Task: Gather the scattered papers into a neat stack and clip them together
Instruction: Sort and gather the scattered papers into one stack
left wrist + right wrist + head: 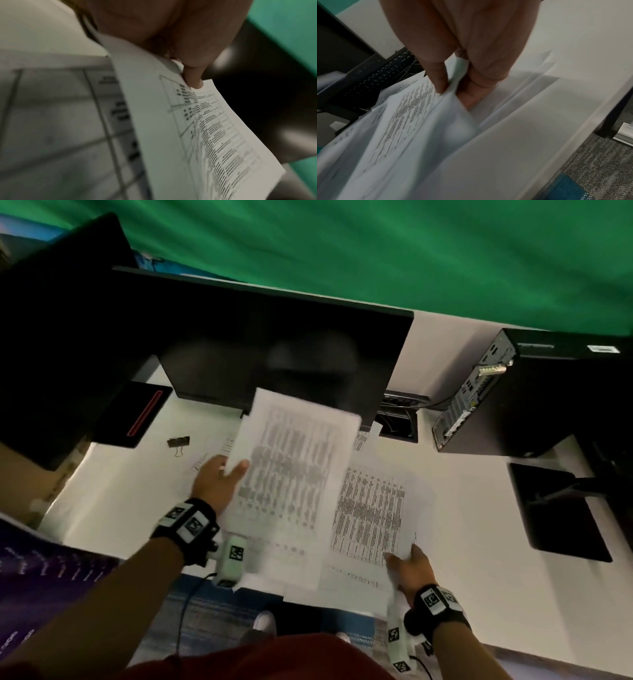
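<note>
Several printed sheets lie across the white desk [479, 508]. My left hand [222, 477] pinches the left edge of one printed sheet [291, 467] and holds it lifted above the others; the left wrist view shows the thumb [193, 77] on that sheet [205, 135]. My right hand [407, 570] pinches the near right corner of another printed sheet [370, 515] lying on the desk; in the right wrist view its fingers [440, 81] grip the paper's corner [450, 111]. More sheets [342, 590] overhang the desk's near edge. A black binder clip [178, 442] lies on the desk to the left.
A dark monitor [274, 347] stands behind the papers, with a second one [58, 337] at the left. A black computer tower [534, 392] and a monitor base [555, 508] sit at the right. A keyboard [382, 75] lies by the monitor stand.
</note>
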### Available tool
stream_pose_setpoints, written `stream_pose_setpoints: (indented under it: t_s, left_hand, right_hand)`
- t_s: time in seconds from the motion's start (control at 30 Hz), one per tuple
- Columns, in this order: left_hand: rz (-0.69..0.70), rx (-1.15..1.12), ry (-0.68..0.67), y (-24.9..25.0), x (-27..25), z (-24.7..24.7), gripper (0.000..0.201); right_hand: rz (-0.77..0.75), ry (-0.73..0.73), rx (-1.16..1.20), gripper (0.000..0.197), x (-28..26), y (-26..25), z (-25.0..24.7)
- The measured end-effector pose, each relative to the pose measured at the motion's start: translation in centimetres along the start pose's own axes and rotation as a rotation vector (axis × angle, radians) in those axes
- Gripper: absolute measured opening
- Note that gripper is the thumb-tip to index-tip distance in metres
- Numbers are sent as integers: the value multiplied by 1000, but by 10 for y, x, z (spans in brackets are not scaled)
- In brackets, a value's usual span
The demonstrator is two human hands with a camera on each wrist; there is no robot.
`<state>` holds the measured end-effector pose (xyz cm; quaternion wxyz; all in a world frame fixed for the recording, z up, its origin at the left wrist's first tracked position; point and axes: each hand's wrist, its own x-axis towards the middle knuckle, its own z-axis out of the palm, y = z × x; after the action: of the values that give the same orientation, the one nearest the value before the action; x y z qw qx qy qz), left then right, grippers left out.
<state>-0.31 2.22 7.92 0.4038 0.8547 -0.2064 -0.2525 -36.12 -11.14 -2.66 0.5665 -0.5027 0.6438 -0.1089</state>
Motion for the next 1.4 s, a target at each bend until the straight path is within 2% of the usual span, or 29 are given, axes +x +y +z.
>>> stream_pose_setpoints:
  t_s: [0.1,0.2,0.27,0.37,0.4,0.47,0.57,0.67,0.77,0.9,1.0,1.07,1.17,1.2,1.27,1.3,1.4]
  left_hand:
    - [-162,77,-123,-14,-13,51,56]
    - [-214,180,-244,-33,-21,86,54]
    - [-187,174,-387,-41,-24,99,53]
    - [-122,121,-626,-43,-29,105,68]
    - [-105,109,-654,-42,-31,106,72]
    - [-72,119,-584,-43,-32,106,62]
    - [-8,199,-423,-40,-33,101,41]
    - [-36,246,-281,-37,-31,90,44]
    - [-71,241,-224,-33,-24,73,51]
    - [-7,112,-143,-16,-7,36,50]
    - [111,28,-139,2,-1,8,37]
    - [147,-51,-83,14,-2,-4,26]
    - [101,-233,25,19,-1,-7,21]
    - [78,-286,38,17,0,-5,18]
    - [14,-327,45,9,2,2,18]
    - [-17,-325,41,4,3,7,21]
    - [-35,-259,-24,-15,4,27,27]
  right_hand:
    - [9,-66,-3,25,4,-1,6]
    - [24,-81,59,5,5,-3,10]
    - [33,-91,105,16,4,-5,13]
    - [-22,-113,47,64,8,-2,14]
    - [-42,-100,-12,66,12,2,13]
    - [-49,-62,-80,55,17,8,12]
    - [-34,-47,-58,46,20,11,7]
    - [-54,-41,-2,24,21,17,-4]
    - [-51,-21,42,29,18,18,-16]
    - [30,-35,99,30,12,16,-27]
    - [22,-19,88,23,13,19,-30]
    - [20,7,33,16,17,24,-29]
    - [57,10,27,34,35,36,-27]
    - [59,18,14,46,35,36,-25]
    - [89,42,-62,89,27,27,-24]
    - [80,45,-91,90,22,21,-23]
    - [16,26,-46,38,17,17,-23]
